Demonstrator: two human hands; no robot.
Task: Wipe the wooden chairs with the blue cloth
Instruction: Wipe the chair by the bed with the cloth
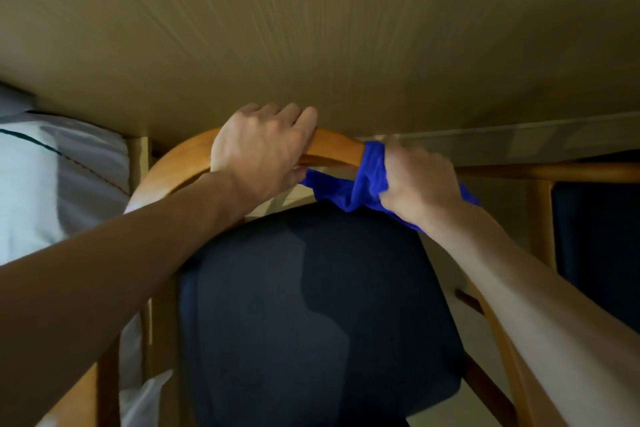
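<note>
A wooden chair (332,146) with a curved back rail and a dark navy seat cushion (311,315) fills the middle of the view. My left hand (259,149) grips the top of the curved rail. Just to its right, my right hand (419,180) holds the blue cloth (367,180), which is wrapped around the rail. A loose end of the cloth hangs down toward the cushion. My right hand looks blurred.
A beige wooden tabletop (311,28) lies beyond the chair, its edge right above the rail. A second wooden chair (540,208) with a dark seat stands at the right. White bedding with a dark stripe (52,184) lies at the left.
</note>
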